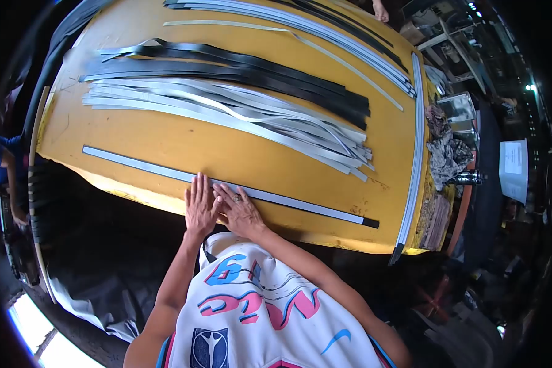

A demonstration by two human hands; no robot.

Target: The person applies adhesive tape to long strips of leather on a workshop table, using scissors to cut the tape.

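A long light-grey strip on a black backing (pixel 306 207) lies lengthwise near the front edge of the yellow table (pixel 184 132). My left hand (pixel 201 205) rests flat on its middle, fingers stretched out. Beside it, my right hand (pixel 242 211) also lies flat with its fingers spread on the strip, and the two hands touch at the thumbs. Neither hand grips anything. The strip's right end shows a bare black piece. Part of the strip is hidden under my fingers.
Beyond lie a pile of loose whitish strips (pixel 227 113) and a stack of black strips (pixel 239 70). Finished-looking grey strips (pixel 300 24) lie at the far side, others (pixel 414 153) along the right edge. Crumpled cloth (pixel 448 159) and a white container (pixel 513 170) are at right. Another person's hand (pixel 380 11) shows at top.
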